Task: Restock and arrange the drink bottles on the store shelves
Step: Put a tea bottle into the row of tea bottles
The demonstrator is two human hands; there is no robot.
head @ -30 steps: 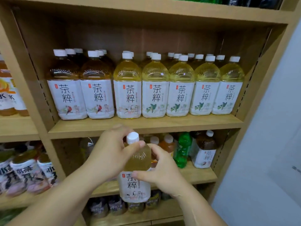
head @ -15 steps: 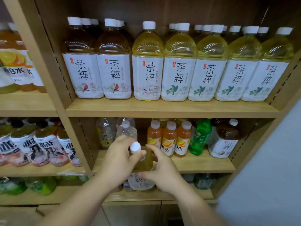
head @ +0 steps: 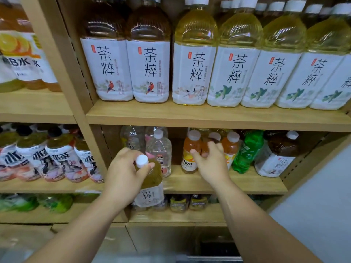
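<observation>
My left hand [head: 124,175] grips the neck of a yellow tea bottle [head: 150,186] with a white cap and white label, held upright in front of the middle shelf [head: 256,185]. My right hand [head: 210,164] reaches into that shelf with fingers spread around the middle one of three orange drink bottles [head: 191,150]; whether it grips the bottle is unclear. Two clear bottles [head: 159,149] stand just behind the held bottle.
The upper shelf [head: 190,115] carries a full row of large tea bottles, two brown [head: 148,54] and several yellow [head: 233,57]. A green bottle [head: 247,150] and a brown tea bottle [head: 279,152] stand at the middle shelf's right. The left bay holds more bottles [head: 57,158].
My right hand let go of the held tea bottle and moved right and up to the orange bottles. The view dropped closer to the middle shelf. My left hand keeps the bottle.
</observation>
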